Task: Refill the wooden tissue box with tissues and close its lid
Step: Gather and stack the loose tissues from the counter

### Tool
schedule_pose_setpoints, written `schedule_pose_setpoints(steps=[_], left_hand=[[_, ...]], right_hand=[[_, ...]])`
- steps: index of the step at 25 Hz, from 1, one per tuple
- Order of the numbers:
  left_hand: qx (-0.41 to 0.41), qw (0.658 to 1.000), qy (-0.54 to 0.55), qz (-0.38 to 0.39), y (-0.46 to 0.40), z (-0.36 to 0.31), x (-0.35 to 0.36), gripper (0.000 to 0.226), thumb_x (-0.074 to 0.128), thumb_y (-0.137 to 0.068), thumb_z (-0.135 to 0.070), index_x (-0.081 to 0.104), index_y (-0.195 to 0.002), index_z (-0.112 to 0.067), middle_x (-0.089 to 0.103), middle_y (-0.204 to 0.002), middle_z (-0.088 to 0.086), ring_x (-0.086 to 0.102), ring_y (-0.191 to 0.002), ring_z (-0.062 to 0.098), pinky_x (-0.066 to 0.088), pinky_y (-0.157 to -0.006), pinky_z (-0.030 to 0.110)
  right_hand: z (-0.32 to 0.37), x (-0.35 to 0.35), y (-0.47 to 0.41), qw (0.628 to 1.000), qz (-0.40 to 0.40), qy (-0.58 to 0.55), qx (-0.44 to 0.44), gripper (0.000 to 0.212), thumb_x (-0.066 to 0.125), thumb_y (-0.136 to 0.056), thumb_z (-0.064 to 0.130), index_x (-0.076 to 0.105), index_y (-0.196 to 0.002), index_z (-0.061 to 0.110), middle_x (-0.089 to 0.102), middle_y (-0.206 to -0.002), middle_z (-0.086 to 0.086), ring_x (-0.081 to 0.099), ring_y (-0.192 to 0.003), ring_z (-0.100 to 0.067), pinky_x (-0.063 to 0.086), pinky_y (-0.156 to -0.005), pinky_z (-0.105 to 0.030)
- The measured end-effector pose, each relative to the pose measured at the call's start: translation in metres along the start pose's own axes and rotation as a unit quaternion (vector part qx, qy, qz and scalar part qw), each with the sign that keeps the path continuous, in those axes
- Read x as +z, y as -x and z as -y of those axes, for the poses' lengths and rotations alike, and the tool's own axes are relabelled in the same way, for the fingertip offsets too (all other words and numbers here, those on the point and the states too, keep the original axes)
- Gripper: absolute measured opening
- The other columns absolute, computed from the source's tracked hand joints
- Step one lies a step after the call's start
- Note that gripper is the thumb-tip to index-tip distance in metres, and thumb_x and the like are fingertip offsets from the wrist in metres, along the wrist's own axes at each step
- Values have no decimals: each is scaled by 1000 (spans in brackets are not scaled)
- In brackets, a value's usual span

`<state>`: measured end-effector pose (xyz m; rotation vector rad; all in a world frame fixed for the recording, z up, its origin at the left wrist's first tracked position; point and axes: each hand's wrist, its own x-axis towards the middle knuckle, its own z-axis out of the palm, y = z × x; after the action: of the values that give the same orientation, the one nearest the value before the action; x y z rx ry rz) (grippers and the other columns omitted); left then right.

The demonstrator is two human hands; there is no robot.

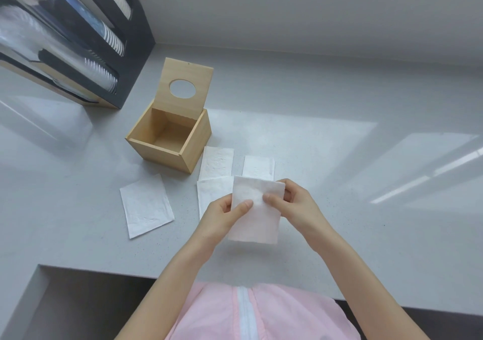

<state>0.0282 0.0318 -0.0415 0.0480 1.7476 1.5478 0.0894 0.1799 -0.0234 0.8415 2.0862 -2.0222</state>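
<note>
**Desk:** What have you got in hand?

**Caption:** You hold one folded tissue (254,213) above the grey table (339,156), both hands on it. Your left hand (222,218) pinches its left edge and your right hand (292,203) its right edge, thumbs on top and the fingers (281,183) curled behind. Both grips are closed on the tissue.

**Desk:** And the box?

**Caption:** The box (170,141) stands at about eleven o'clock from your hands, well apart from them. Its lid (187,88), with the round hole, is tipped up and back. The inside looks bare, so by my reading no tissue is in yet.

**Desk:** The rest of the tissues?

**Caption:** Four lie flat on the table. One (146,205) is at nine o'clock from your hands. Two sit near the box's near corner, at about eleven, one (217,163) above the other (213,196), which is partly under the held sheet. A fourth (258,167) shows at twelve, just beyond your fingers.

**Desk:** How will it handle?

**Caption:** Likely almost weightless, soft and limp, and easy to tear or crease. Keep a light pinch at the two edges so it stays flat, and lower it square into the box. The flat ones may want a fingernail under a corner. The lid looks stiff and light; take it by its free edge.
</note>
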Motion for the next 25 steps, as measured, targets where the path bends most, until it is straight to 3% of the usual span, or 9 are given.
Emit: schedule_pose_setpoints(steps=[4,6,8,11,20,23,25], left_hand=[[5,996,53,-74,3,5,-7,20,56,-89,-21,64,-105,-13,71,-96,2,67,-82,14,52,-58,13],[1,993,68,-94,5,6,-10,22,55,-90,-20,62,-108,-12,69,-98,3,66,-84,15,52,-58,12],[-2,992,69,-103,6,7,-13,22,54,-90,-20,62,-109,-12,69,-99,3,66,-86,15,53,-60,14],[-9,990,72,-121,5,9,-17,23,52,-91,-20,61,-111,-11,68,-100,4,65,-86,16,52,-62,17],[-23,989,72,-129,7,12,-21,22,51,-92,-18,61,-111,-12,68,-94,-1,65,-82,11,51,-55,11],[-26,989,72,-130,7,13,-21,21,50,-92,-17,61,-110,-12,68,-93,-1,64,-82,11,51,-54,10],[-33,988,76,-128,8,13,-21,21,49,-93,-17,62,-109,-11,68,-94,1,65,-82,13,52,-56,12]], right_hand=[[3,-2,-27,994,-63,89,-9,8,55,-91,24,60,-90,18,63,-88,0,63,-89,-18,50,-76,-30],[1,-5,-47,973,-103,204,12,26,55,-90,29,57,-111,14,61,-105,-2,59,-100,-19,46,-77,-29],[-3,0,-62,946,-106,303,35,47,57,-88,33,46,-126,8,50,-124,-8,51,-114,-25,43,-88,-35],[-10,15,-69,910,-120,396,20,52,60,-85,31,41,-124,3,39,-129,-14,41,-120,-30,41,-88,-37],[-8,22,-73,907,-122,401,38,33,55,-86,25,49,-112,5,51,-121,-12,43,-117,-31,38,-90,-37],[-14,23,-68,926,-141,349,12,16,53,-85,18,46,-98,12,58,-106,-7,47,-109,-29,35,-83,-34],[-13,20,-64,955,-142,259,9,21,52,-84,11,47,-104,9,59,-100,-8,51,-99,-28,39,-75,-32]])
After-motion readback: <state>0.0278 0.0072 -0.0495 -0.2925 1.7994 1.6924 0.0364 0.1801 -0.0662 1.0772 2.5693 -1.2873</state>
